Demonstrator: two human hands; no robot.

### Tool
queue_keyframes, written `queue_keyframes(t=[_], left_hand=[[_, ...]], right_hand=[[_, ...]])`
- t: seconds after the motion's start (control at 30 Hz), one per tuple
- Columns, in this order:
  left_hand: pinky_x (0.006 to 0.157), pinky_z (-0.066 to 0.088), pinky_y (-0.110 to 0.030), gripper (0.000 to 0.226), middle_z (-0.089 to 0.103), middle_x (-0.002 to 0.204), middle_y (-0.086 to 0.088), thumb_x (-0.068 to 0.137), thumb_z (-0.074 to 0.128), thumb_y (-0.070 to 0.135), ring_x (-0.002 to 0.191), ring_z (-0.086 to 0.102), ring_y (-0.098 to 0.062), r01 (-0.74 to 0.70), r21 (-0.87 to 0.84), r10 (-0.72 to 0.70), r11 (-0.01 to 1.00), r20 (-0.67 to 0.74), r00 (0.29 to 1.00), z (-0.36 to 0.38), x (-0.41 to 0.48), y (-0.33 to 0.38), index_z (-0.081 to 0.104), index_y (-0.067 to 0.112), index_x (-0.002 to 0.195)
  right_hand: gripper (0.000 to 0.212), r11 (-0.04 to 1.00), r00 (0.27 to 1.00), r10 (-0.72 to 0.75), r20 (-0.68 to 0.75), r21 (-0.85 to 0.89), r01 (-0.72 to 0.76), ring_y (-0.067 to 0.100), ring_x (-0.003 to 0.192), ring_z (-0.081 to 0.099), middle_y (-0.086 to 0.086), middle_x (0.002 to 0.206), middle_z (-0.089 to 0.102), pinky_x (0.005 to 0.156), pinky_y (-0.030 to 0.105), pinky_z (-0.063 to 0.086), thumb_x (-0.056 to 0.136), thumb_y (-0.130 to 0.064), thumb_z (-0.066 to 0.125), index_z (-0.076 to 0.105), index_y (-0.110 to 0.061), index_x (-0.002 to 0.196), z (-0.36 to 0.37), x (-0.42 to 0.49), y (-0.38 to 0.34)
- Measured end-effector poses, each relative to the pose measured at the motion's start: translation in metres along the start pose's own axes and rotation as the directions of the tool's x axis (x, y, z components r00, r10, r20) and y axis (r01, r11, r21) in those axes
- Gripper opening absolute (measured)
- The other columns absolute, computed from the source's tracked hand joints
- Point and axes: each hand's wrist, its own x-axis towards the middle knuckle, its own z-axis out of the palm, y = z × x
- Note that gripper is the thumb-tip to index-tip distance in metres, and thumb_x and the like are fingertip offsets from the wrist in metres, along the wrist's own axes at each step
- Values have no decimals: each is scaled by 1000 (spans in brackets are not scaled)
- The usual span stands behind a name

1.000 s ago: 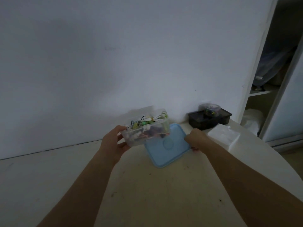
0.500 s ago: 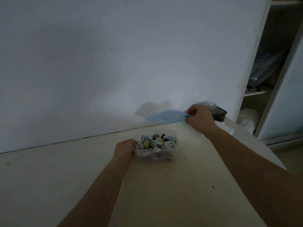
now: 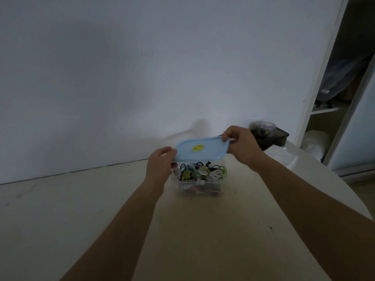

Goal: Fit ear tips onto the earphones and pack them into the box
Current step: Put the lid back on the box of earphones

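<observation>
I see the box (image 3: 199, 184) on the table (image 3: 101, 216) before the wall (image 3: 142, 78), earphones (image 3: 200, 171) piled in it. The lid (image 3: 202, 148) hangs over it, my left hand (image 3: 160, 164) at its left end, my right hand (image 3: 240, 141) at its right. Behind the right hand, a tray (image 3: 274, 138) bears a tub (image 3: 262, 127); shelves (image 3: 326, 110) stand far right.

Smooth, matt pale-blue plastic for the lid (image 3: 203, 148). Clear, slightly cloudy plastic for the box (image 3: 199, 187) under it, smooth-coated cords on the earphones (image 3: 203, 171) inside. Pale, matt top on the desk (image 3: 203, 236), scuffed and speckled with dark marks. Dark, smoky plastic for the tray (image 3: 278, 137) at the far right corner.
</observation>
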Motion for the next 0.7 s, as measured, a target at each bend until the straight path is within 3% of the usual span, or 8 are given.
queue_keyframes(t=[0.1, 0.17, 0.23, 0.33, 0.43, 0.5, 0.63, 0.7], left_hand=[[51, 52, -24, 21, 60, 93, -16, 96, 53, 1, 72, 61, -23, 160, -289, -170, 944, -9, 985, -7, 1, 6, 58, 5, 116], [47, 52, -21, 23, 59, 91, -18, 97, 49, -3, 71, 62, -25, 206, -429, -239, 879, -25, 971, -13, 2, 8, 56, 3, 118], [47, 52, -22, 27, 60, 92, -18, 97, 49, -3, 72, 63, -25, 207, -462, -254, 863, -41, 966, -19, 4, 6, 54, 3, 123], [54, 54, -24, 30, 60, 96, -17, 97, 50, -3, 76, 64, -26, 183, -487, -245, 854, -65, 967, -24, 4, 4, 53, 3, 126], [61, 52, -28, 30, 60, 98, -16, 97, 51, -2, 80, 64, -26, 154, -534, -245, 831, -104, 964, -29, 4, 3, 53, 4, 126], [61, 51, -28, 28, 60, 98, -16, 97, 51, -1, 80, 64, -26, 142, -527, -236, 838, -116, 965, -32, 5, 3, 54, 6, 124], [58, 51, -27, 25, 61, 101, -16, 96, 52, -1, 80, 64, -26, 125, -496, -222, 859, -140, 965, -39, 7, 4, 56, 6, 120], [57, 52, -26, 27, 61, 108, -18, 96, 53, -1, 82, 64, -26, 107, -491, -208, 864, -155, 966, -43, 9, 4, 56, 6, 122]], right_hand=[[38, 987, 996, 74, 43, -145, -67, 14, 75, 64, 4, 97, 68, 62, 22, 51, 83, -7, 77, 57, -18, 113, 2, -7, -4], [34, 923, 983, 129, 134, -378, -69, 8, 76, 64, -5, 90, 70, 63, 22, 48, 80, -27, 82, 62, -21, 107, 0, -12, -7], [26, 855, 939, 165, 302, -519, 16, 2, 76, 63, -10, 87, 70, 67, 21, 48, 79, -38, 81, 71, -26, 100, 1, -18, -11], [20, 790, 891, 144, 431, -592, 159, 0, 73, 57, -11, 89, 69, 74, 22, 45, 86, -30, 74, 75, -28, 105, 14, -25, -16], [17, 738, 876, 122, 466, -633, 234, 10, 85, 64, -4, 98, 73, 83, 26, 51, 87, -18, 69, 77, -22, 101, 40, -30, -18], [15, 733, 868, 132, 479, -637, 241, 14, 90, 66, -3, 98, 74, 88, 31, 53, 87, -15, 67, 78, -20, 95, 54, -32, -19], [24, 707, 837, 222, 500, -674, 215, 16, 94, 67, -3, 103, 74, 89, 27, 52, 90, -9, 60, 79, -21, 99, 59, -21, -26], [23, 692, 863, 206, 462, -692, 205, 16, 90, 66, -4, 100, 72, 86, 31, 55, 89, -12, 59, 78, -21, 97, 58, -17, -32]])
